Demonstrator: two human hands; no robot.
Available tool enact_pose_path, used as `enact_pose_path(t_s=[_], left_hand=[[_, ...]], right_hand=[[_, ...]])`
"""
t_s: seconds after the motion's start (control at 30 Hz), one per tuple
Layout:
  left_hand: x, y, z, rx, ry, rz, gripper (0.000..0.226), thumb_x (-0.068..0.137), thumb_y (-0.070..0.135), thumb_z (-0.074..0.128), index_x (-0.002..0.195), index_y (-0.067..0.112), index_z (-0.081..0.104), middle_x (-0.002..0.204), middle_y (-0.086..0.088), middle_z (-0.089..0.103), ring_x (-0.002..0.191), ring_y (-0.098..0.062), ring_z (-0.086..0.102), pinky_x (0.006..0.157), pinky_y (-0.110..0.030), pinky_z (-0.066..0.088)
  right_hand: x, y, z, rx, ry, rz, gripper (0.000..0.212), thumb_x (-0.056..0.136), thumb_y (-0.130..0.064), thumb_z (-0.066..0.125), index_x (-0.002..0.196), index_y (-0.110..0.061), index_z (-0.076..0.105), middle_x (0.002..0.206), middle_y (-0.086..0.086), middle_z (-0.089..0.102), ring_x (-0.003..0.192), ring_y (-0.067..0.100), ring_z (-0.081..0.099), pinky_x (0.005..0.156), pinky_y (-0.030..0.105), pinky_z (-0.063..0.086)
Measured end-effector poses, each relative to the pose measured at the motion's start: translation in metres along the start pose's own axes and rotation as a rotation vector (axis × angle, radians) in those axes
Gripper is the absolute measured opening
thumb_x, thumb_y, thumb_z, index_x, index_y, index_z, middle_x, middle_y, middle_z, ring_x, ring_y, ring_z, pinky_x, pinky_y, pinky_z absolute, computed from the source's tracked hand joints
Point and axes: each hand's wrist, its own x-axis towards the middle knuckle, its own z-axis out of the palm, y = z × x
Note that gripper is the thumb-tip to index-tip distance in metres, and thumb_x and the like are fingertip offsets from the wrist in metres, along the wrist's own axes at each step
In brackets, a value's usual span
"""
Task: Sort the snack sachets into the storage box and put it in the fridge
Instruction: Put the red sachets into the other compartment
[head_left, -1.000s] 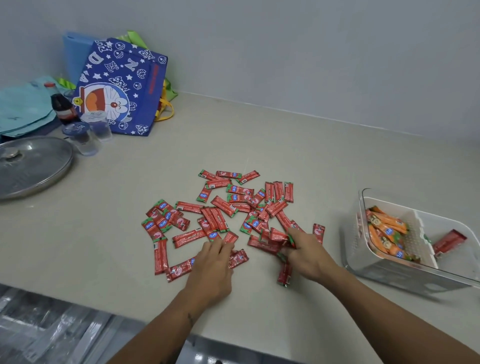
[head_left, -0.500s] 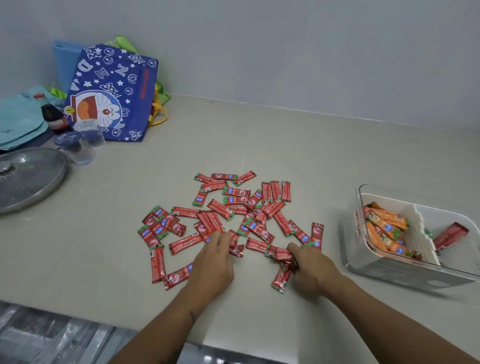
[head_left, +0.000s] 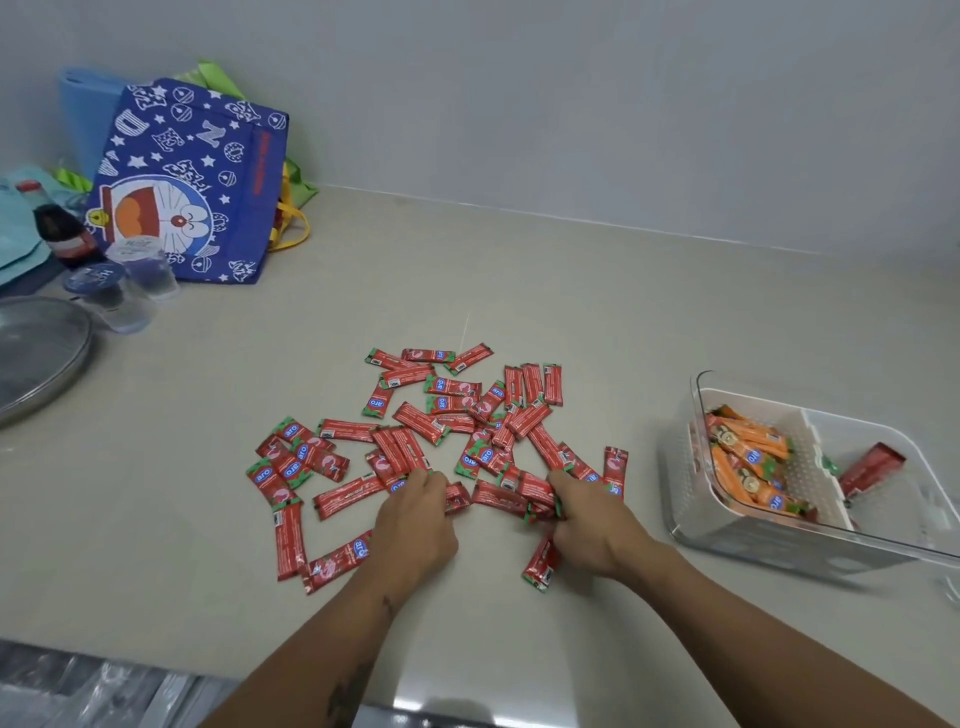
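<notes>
Our right hand (head_left: 592, 525) clutches red sachets (head_left: 535, 501) | left hand (head_left: 415, 519) pinches one | storage box (head_left: 779, 545) lies to the right, nearer the right hand

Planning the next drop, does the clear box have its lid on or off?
Off. The clear box is open on top, with orange sachets and one red sachet lying uncovered in separate compartments.
</notes>
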Motion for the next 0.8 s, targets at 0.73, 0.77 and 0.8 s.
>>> enact_pose_path(t_s=[0.73, 0.77, 0.8], left_hand=[[0.005, 0.048, -0.033, -0.302, 0.012, 0.232, 0.023, 0.094, 0.01, 0.045, 0.109, 0.025, 0.035, 0.085, 0.003, 0.055, 0.076, -0.019, 0.057, 0.063, -0.041, 0.048], [0.007, 0.057, -0.035, -0.34, 0.014, 0.239, 0.025, 0.094, 0.011, 0.046, 0.111, 0.027, 0.036, 0.086, 0.004, 0.056, 0.076, -0.016, 0.057, 0.064, -0.042, 0.051], [0.008, 0.065, -0.037, -0.361, 0.018, 0.256, 0.028, 0.094, 0.012, 0.046, 0.113, 0.03, 0.036, 0.088, 0.006, 0.057, 0.077, -0.013, 0.057, 0.066, -0.041, 0.052]], right_hand=[[-0.034, 0.033, 0.002, 0.32, 0.102, 0.013, 0.022, 0.101, -0.022, 0.05, 0.116, -0.036, 0.057, 0.098, -0.014, 0.063, 0.085, 0.009, 0.061, 0.073, 0.025, 0.048], [-0.038, 0.033, -0.003, 0.359, 0.116, 0.007, 0.022, 0.102, -0.022, 0.05, 0.116, -0.037, 0.057, 0.092, -0.016, 0.062, 0.078, 0.008, 0.061, 0.067, 0.021, 0.047], [-0.041, 0.033, -0.008, 0.393, 0.139, -0.004, 0.021, 0.102, -0.021, 0.051, 0.113, -0.038, 0.057, 0.087, -0.016, 0.061, 0.073, 0.009, 0.062, 0.062, 0.018, 0.045]])
